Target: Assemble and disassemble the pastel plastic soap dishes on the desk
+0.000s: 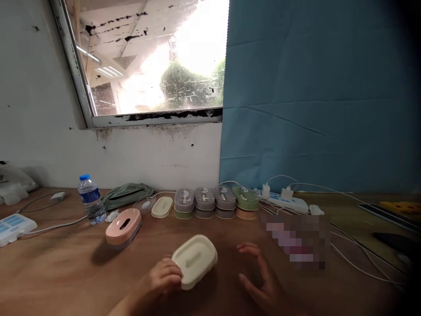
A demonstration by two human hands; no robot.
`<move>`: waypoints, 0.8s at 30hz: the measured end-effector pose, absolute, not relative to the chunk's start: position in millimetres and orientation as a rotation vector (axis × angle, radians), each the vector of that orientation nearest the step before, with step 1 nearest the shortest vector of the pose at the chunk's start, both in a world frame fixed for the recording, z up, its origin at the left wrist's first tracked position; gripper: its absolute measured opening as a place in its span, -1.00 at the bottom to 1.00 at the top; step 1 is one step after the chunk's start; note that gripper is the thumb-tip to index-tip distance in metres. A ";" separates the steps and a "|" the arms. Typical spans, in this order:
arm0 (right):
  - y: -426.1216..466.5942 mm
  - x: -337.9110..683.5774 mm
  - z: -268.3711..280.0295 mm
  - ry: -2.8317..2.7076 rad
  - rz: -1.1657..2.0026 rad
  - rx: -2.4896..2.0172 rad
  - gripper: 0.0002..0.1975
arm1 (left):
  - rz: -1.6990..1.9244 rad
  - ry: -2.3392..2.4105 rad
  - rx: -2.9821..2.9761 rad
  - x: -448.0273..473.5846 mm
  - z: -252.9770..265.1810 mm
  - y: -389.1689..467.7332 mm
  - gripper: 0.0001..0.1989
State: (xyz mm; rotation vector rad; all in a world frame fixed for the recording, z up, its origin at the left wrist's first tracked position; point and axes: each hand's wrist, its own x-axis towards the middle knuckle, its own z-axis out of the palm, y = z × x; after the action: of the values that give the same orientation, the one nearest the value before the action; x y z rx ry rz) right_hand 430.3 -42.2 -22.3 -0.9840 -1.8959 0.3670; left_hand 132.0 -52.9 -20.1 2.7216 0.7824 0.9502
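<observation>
My left hand grips the left end of a cream plastic lid, oval with a long recess in its middle, held tilted over the brown table. To its right my right hand is apart from the lid, thumb and fingers spread in a C shape with nothing between them. A similar cream lid lies flat further back. Beside that one stands a row of stacked lunch boxes in grey, purple, green and orange. A pink box with a dark slot in its top sits to the left.
A water bottle and a grey-green pouch stand at the back left. Power strips with white cables lie at the right and far left. A blurred patch hides something at the right. Phones lie at the far right.
</observation>
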 end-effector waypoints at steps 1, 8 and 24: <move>-44.8 427.2 -19.3 -1.948 0.395 -0.964 -0.67 | 0.889 0.692 2.774 134.8 -23.0 -54.0 -0.82; -56.8 386.2 -2.8 -2.308 0.672 -0.939 -0.65 | 0.747 0.731 2.957 115.9 -21.7 -45.5 -0.70; -47.4 387.1 -6.9 -2.338 0.514 -1.063 -0.84 | 1.354 2.430 1.296 9.7 -25.3 4.1 -0.10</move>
State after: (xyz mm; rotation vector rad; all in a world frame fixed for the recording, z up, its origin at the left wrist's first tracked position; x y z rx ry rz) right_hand 387.1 -47.4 -6.9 -1.0625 -2.3384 0.5137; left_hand 9.7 4.1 -25.3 1.2961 2.4298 1.3538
